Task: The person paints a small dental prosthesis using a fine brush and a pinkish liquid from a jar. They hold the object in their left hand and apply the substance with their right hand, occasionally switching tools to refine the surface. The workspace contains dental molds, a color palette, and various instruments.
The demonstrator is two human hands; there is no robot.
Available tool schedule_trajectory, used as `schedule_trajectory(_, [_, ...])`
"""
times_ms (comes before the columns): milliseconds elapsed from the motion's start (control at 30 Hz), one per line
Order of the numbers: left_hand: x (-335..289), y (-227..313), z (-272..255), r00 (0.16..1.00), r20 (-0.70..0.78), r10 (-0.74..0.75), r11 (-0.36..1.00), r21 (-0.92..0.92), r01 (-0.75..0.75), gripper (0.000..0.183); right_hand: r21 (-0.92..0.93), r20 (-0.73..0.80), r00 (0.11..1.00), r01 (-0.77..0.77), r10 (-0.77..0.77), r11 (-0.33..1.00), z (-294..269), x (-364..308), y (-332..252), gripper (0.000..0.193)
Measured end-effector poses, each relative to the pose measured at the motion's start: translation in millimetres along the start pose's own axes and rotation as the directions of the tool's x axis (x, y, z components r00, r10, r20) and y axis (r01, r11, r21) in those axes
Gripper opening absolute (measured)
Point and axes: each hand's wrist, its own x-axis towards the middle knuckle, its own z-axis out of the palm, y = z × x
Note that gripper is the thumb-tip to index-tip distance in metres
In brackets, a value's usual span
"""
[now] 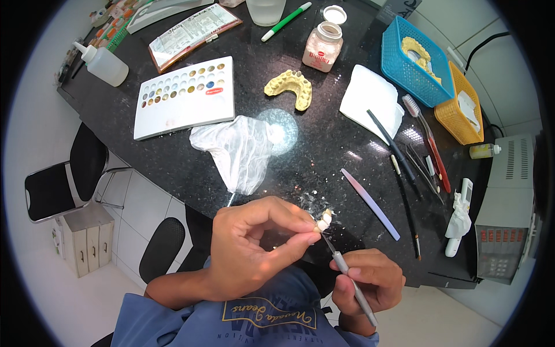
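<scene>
Between thumb and index finger, my left hand [248,246] pinches a small off-white dental bridge [325,220] of tooth-shaped pieces. My right hand [373,282] is closed around the grey metal handle of a carving knife [354,282]. Its thin blade points up and left, its tip right beside the bridge; whether it touches cannot be made out. White shavings [312,201] lie scattered on the black speckled worktop [312,150] just beyond my fingers. Farther off stands a yellowish dental arch model [291,88] with several dark spots along its ridge.
A pink-and-purple nail file [370,204] lies to the right, near brushes [406,205], tweezers [424,173] and a red toothbrush [430,139]. Left are a crumpled white cloth [240,153] and a paint palette [185,113]. An uncapped powder jar [322,49] and a blue basket [407,72] stand behind.
</scene>
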Motion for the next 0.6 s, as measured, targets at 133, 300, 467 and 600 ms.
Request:
schedule_trajectory(133, [0.6, 0.7, 1.5, 1.0, -0.009, 0.009, 1.0, 0.024, -0.008, 0.015, 0.03, -0.052, 0.998, -0.039, 0.04, 0.999, 3.4, -1.4, -1.8, 0.019])
schedule_trajectory(300, [0.6, 0.3, 0.6, 0.999, 0.002, 0.039, 0.996, 0.079, -0.039, 0.016, 0.009, -0.076, 0.997, -0.018, 0.018, 1.0, 5.9, -3.4, 0.5, 0.021])
schedule_trajectory(467, [0.1, 0.7, 1.0, 1.0, -0.003, 0.026, 0.996, 0.085, -0.026, 0.016, 0.03, -0.058, 0.998, -0.026, 0.028, 0.999, 4.3, -4.9, 2.1, 0.023])
schedule_trajectory(600, [0.2, 0.7, 0.4, 1.0, 0.002, 0.019, 0.994, 0.103, -0.02, 0.017, 0.049, -0.04, 0.998, -0.04, 0.042, 0.998, 2.0, -5.2, 2.6, 0.028])
